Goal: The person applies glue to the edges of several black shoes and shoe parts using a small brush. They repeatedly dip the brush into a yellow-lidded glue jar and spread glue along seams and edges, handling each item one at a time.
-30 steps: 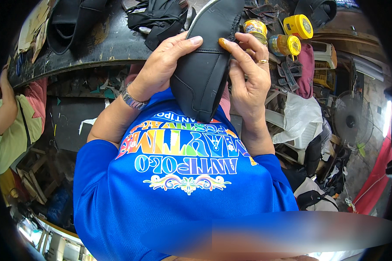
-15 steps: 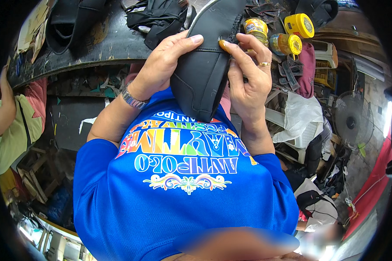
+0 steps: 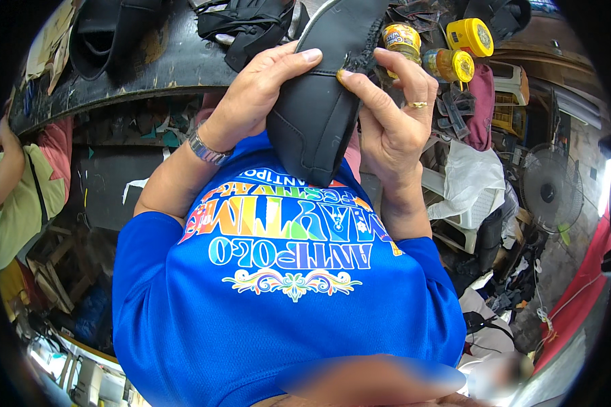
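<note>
A black shoe upper [image 3: 310, 112] with stitched seams stands slanted in front of my chest, its top end over the table edge. My left hand [image 3: 265, 88] grips its left side, thumb on the front face and the other fingers mostly hidden behind it. My right hand [image 3: 397, 102] is at its right side, fingers bent and apart. A yellowish-brown smear coats the tip of one right finger, which rests on the upper just by the cross seam. Beside that fingertip the upper has a rough, gathered edge.
Yellow-lidded jars [image 3: 449, 66] and a yellow tub [image 3: 470, 37] stand on the table [image 3: 176, 51] to the right. Black straps [image 3: 244, 30] and another black shoe piece [image 3: 108, 41] lie at the left. A fan [image 3: 552, 180] stands at right; another person's arm [image 3: 5, 163] shows far left.
My right hand has shifted slightly right and its fingers have spread more. The smeared fingertip has slid a little left and down on the upper. My left hand keeps its grip.
</note>
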`<state>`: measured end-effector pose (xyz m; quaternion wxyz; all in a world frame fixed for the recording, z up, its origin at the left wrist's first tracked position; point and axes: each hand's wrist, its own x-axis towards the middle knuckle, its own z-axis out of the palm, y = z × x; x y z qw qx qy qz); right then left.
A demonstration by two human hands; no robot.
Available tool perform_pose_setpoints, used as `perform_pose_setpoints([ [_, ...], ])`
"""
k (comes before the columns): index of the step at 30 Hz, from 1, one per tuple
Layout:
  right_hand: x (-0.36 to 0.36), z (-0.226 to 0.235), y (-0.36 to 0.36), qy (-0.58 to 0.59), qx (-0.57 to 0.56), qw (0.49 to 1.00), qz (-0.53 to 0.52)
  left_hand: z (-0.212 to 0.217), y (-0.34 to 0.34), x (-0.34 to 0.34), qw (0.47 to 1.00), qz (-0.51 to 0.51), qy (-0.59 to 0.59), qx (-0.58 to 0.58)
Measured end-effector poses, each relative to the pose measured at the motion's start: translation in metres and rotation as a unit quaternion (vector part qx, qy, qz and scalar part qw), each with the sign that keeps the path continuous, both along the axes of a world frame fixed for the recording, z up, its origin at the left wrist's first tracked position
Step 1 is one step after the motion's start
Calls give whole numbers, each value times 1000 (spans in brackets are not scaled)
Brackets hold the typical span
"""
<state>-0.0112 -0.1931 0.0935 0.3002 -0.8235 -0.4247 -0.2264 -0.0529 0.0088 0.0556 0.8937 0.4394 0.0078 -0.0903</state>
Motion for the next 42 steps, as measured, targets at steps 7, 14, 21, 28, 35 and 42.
perform_pose_setpoints([
  [7, 0, -4, -4, -72, -31, 997, 2, -3, 2, 2, 1000, -14, -6, 1],
  [14, 13, -5, -2, -169, -7, 985, 31, -4, 1, 4, 1000, -16, 22, -12],
  [21, 30, 23, -21, -44, 60, 997, -5, 3, 10, 10, 996, 46, 37, -60],
  [28, 89, 48, -21, 116, 105, 983, 95, 26, 46, 21, 998, -56, -29, -4],
  [35, 105, 43, -19, 565, 231, 756, 237, 14, 64, 22, 988, -75, -9, -132],
  [42, 127, 52, -14, 488, 321, 780, 225, -14, 64, 51, 958, -60, -9, -279],
])
